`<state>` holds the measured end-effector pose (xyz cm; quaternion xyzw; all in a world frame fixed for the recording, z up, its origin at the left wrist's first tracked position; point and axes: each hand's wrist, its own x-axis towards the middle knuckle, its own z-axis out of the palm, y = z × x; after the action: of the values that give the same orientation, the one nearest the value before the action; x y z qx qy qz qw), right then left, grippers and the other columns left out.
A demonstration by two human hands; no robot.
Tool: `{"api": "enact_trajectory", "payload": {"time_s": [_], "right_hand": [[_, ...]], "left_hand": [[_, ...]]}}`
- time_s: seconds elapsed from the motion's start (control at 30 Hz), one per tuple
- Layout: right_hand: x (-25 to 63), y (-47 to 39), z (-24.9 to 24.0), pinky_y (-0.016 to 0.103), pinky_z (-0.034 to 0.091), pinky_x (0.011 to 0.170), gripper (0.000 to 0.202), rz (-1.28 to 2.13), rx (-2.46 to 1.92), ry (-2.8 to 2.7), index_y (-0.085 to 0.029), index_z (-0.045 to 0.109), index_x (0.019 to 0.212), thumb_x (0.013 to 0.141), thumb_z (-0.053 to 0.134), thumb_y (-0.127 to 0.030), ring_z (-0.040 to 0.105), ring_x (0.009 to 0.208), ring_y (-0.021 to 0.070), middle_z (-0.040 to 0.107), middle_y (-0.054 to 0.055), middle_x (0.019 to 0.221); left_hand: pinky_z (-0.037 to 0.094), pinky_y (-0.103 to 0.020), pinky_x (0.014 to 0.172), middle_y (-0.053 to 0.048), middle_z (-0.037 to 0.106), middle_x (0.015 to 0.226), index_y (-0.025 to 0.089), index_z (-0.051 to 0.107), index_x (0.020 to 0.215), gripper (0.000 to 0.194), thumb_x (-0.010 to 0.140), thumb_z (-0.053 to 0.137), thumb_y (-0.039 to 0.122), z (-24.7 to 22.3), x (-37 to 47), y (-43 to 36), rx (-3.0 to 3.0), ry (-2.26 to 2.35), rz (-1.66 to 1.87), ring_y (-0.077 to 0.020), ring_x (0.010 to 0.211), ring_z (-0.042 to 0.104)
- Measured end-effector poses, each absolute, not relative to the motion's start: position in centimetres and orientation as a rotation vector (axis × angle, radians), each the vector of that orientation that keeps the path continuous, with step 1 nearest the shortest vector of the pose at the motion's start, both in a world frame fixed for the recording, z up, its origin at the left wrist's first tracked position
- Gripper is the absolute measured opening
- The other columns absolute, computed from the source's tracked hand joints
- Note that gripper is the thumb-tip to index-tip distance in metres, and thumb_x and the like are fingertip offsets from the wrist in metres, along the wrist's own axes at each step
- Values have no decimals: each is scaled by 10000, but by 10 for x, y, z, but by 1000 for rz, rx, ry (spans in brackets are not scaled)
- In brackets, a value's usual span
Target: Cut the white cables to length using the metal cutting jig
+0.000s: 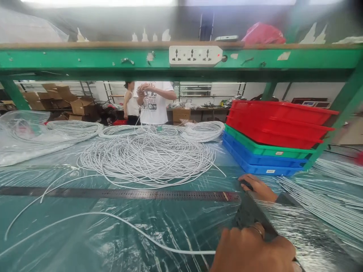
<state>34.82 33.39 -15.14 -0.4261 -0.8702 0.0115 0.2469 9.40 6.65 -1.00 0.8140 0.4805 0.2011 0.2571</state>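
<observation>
My left hand (252, 249), low at the right and wearing a ring, is closed around the end of a white cable (113, 215). That cable curves across the table from the left edge. Farther back, my right hand (259, 187) has its fingers curled over a small dark object (246, 184) whose kind I cannot make out. Between the hands stands a grey angled metal piece (251, 211). A long steel ruler (141, 194) lies flat, its right end near this piece. Behind the ruler spreads a large loose coil of white cable (147, 158).
Stacked red trays (272, 121) and blue trays (255, 160) stand at the right. Cut white cables (317, 207) lie beyond my hands. A green shelf beam (113, 58) with a power strip (195, 56) spans above. Across the table, a person (154, 102) holds cable strands.
</observation>
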Motion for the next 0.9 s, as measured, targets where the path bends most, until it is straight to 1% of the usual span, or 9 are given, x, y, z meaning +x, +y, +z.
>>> {"api": "enact_trajectory", "payload": {"time_s": [0.1,0.2,0.27,0.33,0.5,0.6,0.67,0.77,0.9], "right_hand": [[362,322,-133,470,601,918,340,73,-1252,-2187,-235,675,1082,920,482,-463,706,1044,291,725,107,1103],[366,288,-89,433,629,837,390,197,-1296,-1815,-218,659,1072,900,499,-530,730,966,289,742,122,1043],[361,251,-48,429,632,859,404,246,-1261,-1634,-231,655,1068,917,500,-572,731,985,289,747,121,1060],[350,203,-2,425,628,896,388,204,-1228,-1652,-271,675,1082,944,514,-595,725,1020,283,744,96,1108],[302,94,86,423,604,965,388,-151,-1055,-2287,-422,692,1273,990,517,-620,659,1185,281,686,23,1297],[274,72,102,463,587,916,344,-428,-994,-2623,-406,714,1216,1055,430,-511,673,1082,271,704,33,1225],[263,72,103,435,557,820,335,-637,-889,-2706,-316,725,1088,1081,389,-327,663,944,244,709,65,1116],[252,77,102,362,465,706,251,-891,-619,-2705,-194,654,951,1033,432,-109,593,797,199,662,76,952],[250,90,108,353,424,699,217,-1146,-393,-2716,-169,618,946,997,446,-48,548,751,188,625,61,887]], "left_hand": [[487,-362,783,-77,677,973,173,655,899,117,848,608,267,-10,83,65,2164,1191,803,-266,914,643],[496,-425,896,-100,670,1050,148,605,912,102,852,561,218,4,70,68,2150,1053,898,-272,987,640],[486,-419,889,-96,656,1061,151,602,924,95,869,534,187,16,63,69,2159,1027,944,-262,998,629],[464,-391,852,-72,648,978,160,612,918,97,896,518,171,28,58,68,2153,1015,974,-236,944,614],[393,-343,812,-33,624,904,164,623,910,146,982,498,175,44,52,66,2027,1067,1072,-188,870,558],[378,-323,798,-21,619,887,159,606,867,189,1016,496,199,48,50,66,1960,1060,1119,-171,845,542],[376,-310,791,-9,622,865,162,601,840,205,1020,512,201,48,49,65,1941,1045,1124,-162,831,541],[371,-300,776,-7,635,890,164,599,835,178,1005,548,176,47,47,63,1949,1066,1123,-161,838,542],[369,-285,723,1,656,906,178,640,902,120,1003,585,211,49,37,69,2031,1096,1050,-159,817,558]]}}
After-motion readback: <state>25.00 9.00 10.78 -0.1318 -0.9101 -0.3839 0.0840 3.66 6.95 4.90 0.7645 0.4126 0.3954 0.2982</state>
